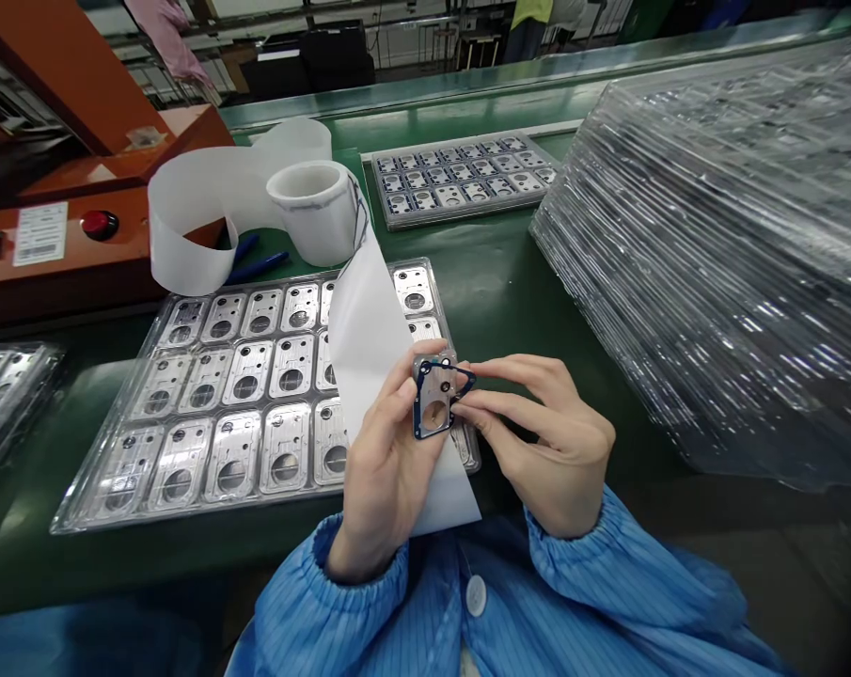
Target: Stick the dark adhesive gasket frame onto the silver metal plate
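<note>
— Trays first: at nine o'clock a clear tray of metal plates lies on the green desk, a white liner roll at eleven.

— And the hands?

— Left hand fingers are closed around a small metal plate at the centre, raised just above the tray's near corner. Right hand fingers pinch a dark blue film frame at the plate's right edge.

— How would it handle?

— Stiff and light, I'd judge; best gripped by the edges. The film looks flimsy. A stack of clear trays sits at two o'clock.
</note>
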`<state>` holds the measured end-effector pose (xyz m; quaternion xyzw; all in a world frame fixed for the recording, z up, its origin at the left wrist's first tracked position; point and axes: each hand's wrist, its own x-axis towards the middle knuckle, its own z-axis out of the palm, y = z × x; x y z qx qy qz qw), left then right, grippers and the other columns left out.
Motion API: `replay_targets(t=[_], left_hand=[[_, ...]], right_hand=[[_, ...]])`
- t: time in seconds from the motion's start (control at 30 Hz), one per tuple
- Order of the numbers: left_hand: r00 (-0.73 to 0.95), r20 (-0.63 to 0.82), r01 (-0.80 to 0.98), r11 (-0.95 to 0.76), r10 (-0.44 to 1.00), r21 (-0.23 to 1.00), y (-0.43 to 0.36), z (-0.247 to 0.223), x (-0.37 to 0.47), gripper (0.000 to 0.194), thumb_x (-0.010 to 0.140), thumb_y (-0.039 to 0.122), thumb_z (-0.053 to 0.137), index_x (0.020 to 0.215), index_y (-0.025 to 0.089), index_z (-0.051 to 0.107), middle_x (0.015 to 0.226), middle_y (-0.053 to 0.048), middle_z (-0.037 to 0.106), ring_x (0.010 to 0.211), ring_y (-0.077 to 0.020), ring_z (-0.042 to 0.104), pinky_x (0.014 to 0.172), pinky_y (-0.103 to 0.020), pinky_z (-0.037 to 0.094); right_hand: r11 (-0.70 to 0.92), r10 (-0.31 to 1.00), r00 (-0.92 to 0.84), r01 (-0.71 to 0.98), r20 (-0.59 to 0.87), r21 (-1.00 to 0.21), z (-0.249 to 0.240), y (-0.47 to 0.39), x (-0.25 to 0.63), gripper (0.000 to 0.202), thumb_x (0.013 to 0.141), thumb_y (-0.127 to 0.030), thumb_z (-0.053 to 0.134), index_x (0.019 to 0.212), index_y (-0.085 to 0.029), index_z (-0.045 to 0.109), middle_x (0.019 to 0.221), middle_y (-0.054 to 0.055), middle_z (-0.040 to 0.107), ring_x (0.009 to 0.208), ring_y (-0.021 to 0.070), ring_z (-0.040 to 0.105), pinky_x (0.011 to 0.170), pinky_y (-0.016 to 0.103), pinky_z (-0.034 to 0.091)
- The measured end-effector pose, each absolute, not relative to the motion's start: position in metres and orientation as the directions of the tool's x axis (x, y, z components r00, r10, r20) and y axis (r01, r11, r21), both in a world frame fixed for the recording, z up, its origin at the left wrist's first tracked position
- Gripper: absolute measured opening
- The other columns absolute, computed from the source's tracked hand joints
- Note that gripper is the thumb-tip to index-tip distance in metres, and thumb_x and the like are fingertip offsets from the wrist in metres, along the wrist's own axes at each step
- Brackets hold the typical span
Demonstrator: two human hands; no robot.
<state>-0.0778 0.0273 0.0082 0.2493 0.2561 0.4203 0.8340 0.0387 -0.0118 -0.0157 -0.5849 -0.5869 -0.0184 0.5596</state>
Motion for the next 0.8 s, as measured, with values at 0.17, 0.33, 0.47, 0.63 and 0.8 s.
replay_targets(t=[0.17, 0.33, 0.47, 0.63, 0.8], left_hand=[[0.544, -0.2, -0.564, 0.531, 0.815, 0.632, 0.028, 0.008, -0.079, 0.03, 0.092, 0.019, 0.038, 0.106, 0.021, 0.065, 0.098, -0.004, 0.069, 0.106, -0.0156, 0.06, 0.091, -0.023, 0.046], [0.59, -0.233, -0.567, 0.602, 0.773, 0.563, 0.029, 0.009, -0.084, 0.033, 0.093, 0.018, 0.035, 0.106, 0.019, 0.065, 0.099, -0.007, 0.07, 0.106, -0.0176, 0.061, 0.088, -0.027, 0.05], [0.626, -0.219, -0.575, 0.633, 0.748, 0.519, 0.03, 0.008, -0.085, 0.035, 0.093, 0.017, 0.034, 0.109, 0.018, 0.064, 0.1, -0.007, 0.07, 0.104, -0.0189, 0.063, 0.092, -0.036, 0.05], [0.608, -0.235, -0.588, 0.629, 0.758, 0.508, 0.03, 0.008, -0.084, 0.035, 0.092, 0.017, 0.034, 0.107, 0.019, 0.066, 0.105, -0.003, 0.069, 0.101, -0.018, 0.063, 0.094, -0.039, 0.049], [0.577, -0.296, -0.564, 0.634, 0.761, 0.53, 0.031, 0.01, -0.083, 0.034, 0.09, 0.016, 0.037, 0.104, 0.02, 0.068, 0.105, -0.002, 0.069, 0.102, -0.018, 0.063, 0.095, -0.038, 0.049]], right_hand=[[0.289, 0.673, 0.332, 0.704, 0.661, -0.648, -0.017, -0.01, 0.04, 0.016, 0.074, -0.006, 0.068, 0.07, -0.021, 0.069, 0.081, 0.004, 0.066, 0.087, 0.0229, 0.058, 0.078, 0.041, 0.051], [0.297, 0.741, 0.334, 0.615, 0.582, -0.731, -0.012, -0.015, 0.049, 0.013, 0.072, -0.009, 0.072, 0.067, -0.018, 0.064, 0.086, 0.004, 0.063, 0.086, 0.0199, 0.059, 0.076, 0.035, 0.049], [0.333, 0.782, 0.314, 0.52, 0.538, -0.787, -0.002, -0.014, 0.058, 0.009, 0.081, -0.01, 0.064, 0.085, -0.018, 0.066, 0.096, 0.005, 0.062, 0.092, 0.0178, 0.059, 0.081, 0.032, 0.048], [0.384, 0.801, 0.247, 0.487, 0.545, -0.784, 0.006, -0.006, 0.06, 0.01, 0.082, -0.01, 0.062, 0.091, -0.011, 0.068, 0.097, 0.008, 0.063, 0.093, 0.0161, 0.06, 0.082, 0.028, 0.049], [0.386, 0.82, 0.241, 0.437, 0.519, -0.813, 0.006, -0.003, 0.058, 0.009, 0.078, -0.011, 0.068, 0.087, -0.009, 0.067, 0.094, 0.009, 0.063, 0.091, 0.0161, 0.06, 0.082, 0.027, 0.049]])
